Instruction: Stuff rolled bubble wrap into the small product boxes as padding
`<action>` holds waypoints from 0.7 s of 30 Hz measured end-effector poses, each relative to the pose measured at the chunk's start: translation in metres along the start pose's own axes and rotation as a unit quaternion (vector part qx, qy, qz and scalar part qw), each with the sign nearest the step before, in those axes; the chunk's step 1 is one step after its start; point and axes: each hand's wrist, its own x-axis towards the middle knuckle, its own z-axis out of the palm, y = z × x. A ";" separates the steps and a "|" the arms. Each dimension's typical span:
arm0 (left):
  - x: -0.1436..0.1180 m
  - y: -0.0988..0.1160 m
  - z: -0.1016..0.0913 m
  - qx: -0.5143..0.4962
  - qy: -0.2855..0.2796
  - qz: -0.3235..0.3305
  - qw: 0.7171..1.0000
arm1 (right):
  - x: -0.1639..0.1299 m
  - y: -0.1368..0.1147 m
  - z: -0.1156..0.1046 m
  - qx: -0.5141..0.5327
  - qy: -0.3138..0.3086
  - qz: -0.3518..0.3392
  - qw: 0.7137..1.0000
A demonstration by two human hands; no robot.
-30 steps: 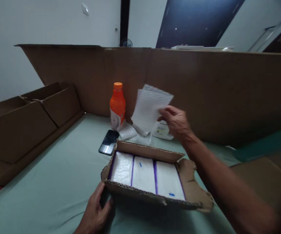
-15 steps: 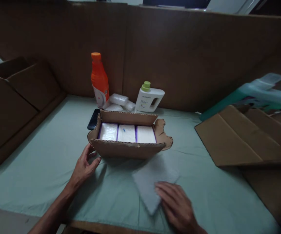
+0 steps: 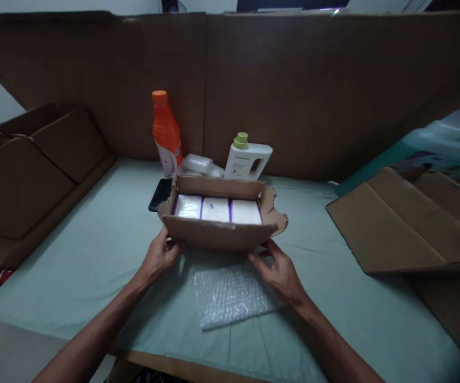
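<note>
An open cardboard box (image 3: 218, 234) with torn flaps sits in the middle of the green-covered table (image 3: 94, 255). Inside lie three white wrapped packs (image 3: 217, 209) side by side with purple strips between them. My left hand (image 3: 158, 258) grips the box's near left corner. My right hand (image 3: 278, 268) touches its near right bottom edge, fingers curled under it. A sheet of bubble wrap (image 3: 230, 295) lies flat on the table just in front of the box, between my hands.
Behind the box stand an orange bottle (image 3: 166, 133), a white jug with a green cap (image 3: 248, 158), small bubble-wrapped bundles (image 3: 198, 164) and a dark phone (image 3: 160, 194). Cardboard walls ring the table; flattened cardboard (image 3: 397, 223) lies at right, folded boxes (image 3: 34, 170) at left.
My right hand carried the bubble wrap sheet down from above the box, laid it on the table and let go. Both hands now hold the box's near edge.
</note>
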 end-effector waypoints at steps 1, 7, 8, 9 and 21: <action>0.010 0.003 0.007 0.004 -0.002 0.005 1.000 | 0.011 0.001 0.003 0.014 0.013 0.013 1.000; 0.048 0.014 0.028 0.022 -0.036 0.057 0.997 | 0.030 0.027 -0.017 0.039 0.045 0.032 0.998; 0.040 0.012 0.027 0.046 -0.034 0.070 0.996 | 0.022 0.034 -0.022 0.021 0.038 0.036 0.998; 0.028 0.009 0.026 0.080 -0.030 0.084 0.993 | 0.011 0.040 -0.026 -0.004 0.027 0.036 0.999; -0.063 0.015 0.017 0.172 0.014 0.218 0.961 | -0.057 0.000 -0.017 -0.064 0.115 -0.148 0.980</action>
